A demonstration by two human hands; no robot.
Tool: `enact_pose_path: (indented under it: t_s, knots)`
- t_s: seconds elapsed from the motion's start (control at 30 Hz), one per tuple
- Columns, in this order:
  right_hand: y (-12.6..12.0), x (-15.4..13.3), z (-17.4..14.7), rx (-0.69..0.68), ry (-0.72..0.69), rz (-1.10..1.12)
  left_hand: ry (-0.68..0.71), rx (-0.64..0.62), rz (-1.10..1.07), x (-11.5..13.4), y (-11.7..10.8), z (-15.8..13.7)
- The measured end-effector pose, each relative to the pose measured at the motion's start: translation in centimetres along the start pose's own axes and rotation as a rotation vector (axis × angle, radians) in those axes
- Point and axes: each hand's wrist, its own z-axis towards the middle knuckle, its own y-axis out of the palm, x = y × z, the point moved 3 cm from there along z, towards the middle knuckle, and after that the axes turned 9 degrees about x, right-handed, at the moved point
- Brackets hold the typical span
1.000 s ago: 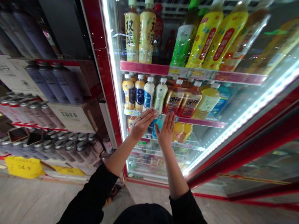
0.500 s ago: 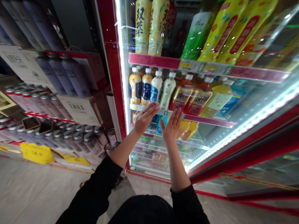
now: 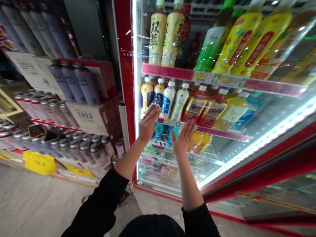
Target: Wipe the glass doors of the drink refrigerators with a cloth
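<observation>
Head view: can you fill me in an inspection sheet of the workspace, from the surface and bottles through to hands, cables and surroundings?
Surface: shelf with a pink front strip, inside a lit cooler.
Job's things: white-capped bottles in a row, among them a blue-and-white bottle, a pale green bottle and a red-labelled bottle.
Clutter: larger yellow bottle and others above; yellow packs below.
Hands: left hand open, before the row's left part; right hand open, fingertips at the strip. Nothing seen held; contact unclear.
Cables: nothing seen.
Surroundings: purple bottles, cartons and a yellow price sign at left; grey floor.
</observation>
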Motion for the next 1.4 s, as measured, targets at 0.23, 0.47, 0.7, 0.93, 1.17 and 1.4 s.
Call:
enact_pose_path:
  t_s: [0.23,0.47,0.7,0.93,1.17,1.4]
  knots:
    - [-0.1,-0.4,-0.1,-0.004,0.003,-0.006,-0.023,0.055,0.017,-3.4,-2.6,-1.3]
    - [-0.2,-0.4,-0.1,0.006,0.015,0.013,-0.108,0.111,0.031,-3.9,-1.7,-0.6]
    - [-0.1,-0.2,-0.1,0.041,-0.002,0.02,0.002,0.095,0.014,-4.5,-3.5,-2.0]
    - [0.4,-0.5,-0.1,0.052,0.019,-0.03,-0.089,0.109,0.013,0.2,0.6,-0.7]
    - [-0.3,0.4,-0.1,0.046,-0.033,0.041,0.054,-0.137,-0.095,-0.6,-1.6,-2.2]
    - [-0.3,-0.7,0.1,0.046,0.034,0.098,-0.273,0.269,0.028,-1.4,0.0,2.0]
